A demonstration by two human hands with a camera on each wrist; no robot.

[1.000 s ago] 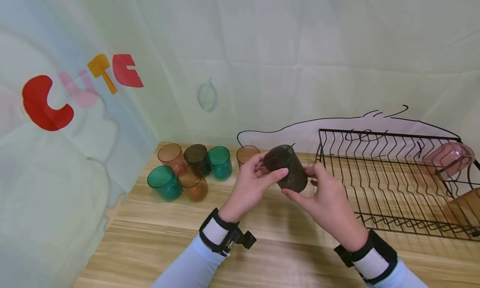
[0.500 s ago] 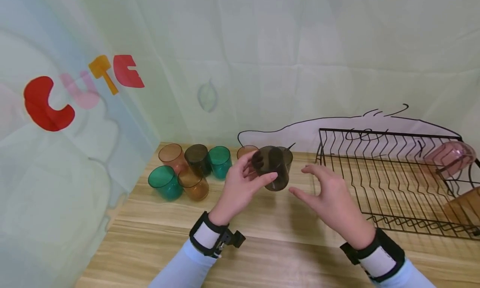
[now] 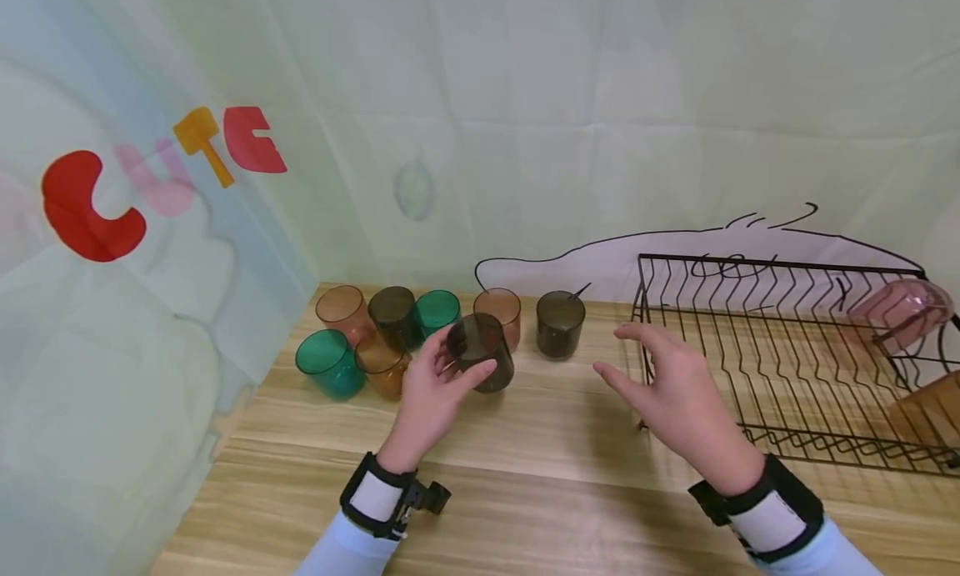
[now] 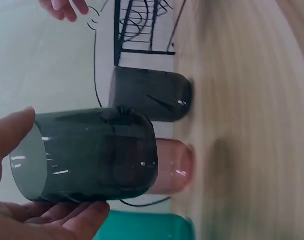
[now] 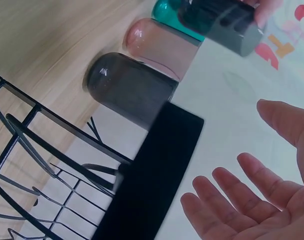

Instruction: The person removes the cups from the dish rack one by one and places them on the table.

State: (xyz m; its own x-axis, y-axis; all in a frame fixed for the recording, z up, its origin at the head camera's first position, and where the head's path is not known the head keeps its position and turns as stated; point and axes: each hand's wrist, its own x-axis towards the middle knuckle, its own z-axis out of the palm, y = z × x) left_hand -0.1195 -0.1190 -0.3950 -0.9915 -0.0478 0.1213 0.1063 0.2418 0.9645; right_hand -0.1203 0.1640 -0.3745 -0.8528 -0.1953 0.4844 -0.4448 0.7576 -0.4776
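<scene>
Taking the held cup as the dial's centre, pale-blue sleeves (image 3: 347,553) reach in from seven and four o'clock. The right hand (image 3: 682,384) hangs just past three, wrist straight, thumb and fingers bowed wide apart. The left hand (image 3: 430,388) grips the dark cup (image 3: 483,349) above the bench (image 3: 517,493), thumb on one side, fingers on the other. Beyond it I see a pink cup (image 3: 506,306) at one, a second dark cup (image 3: 559,326) just past two, a teal cup (image 3: 437,311) at ten. A wire rack (image 3: 780,264) sits farther out at three.
</scene>
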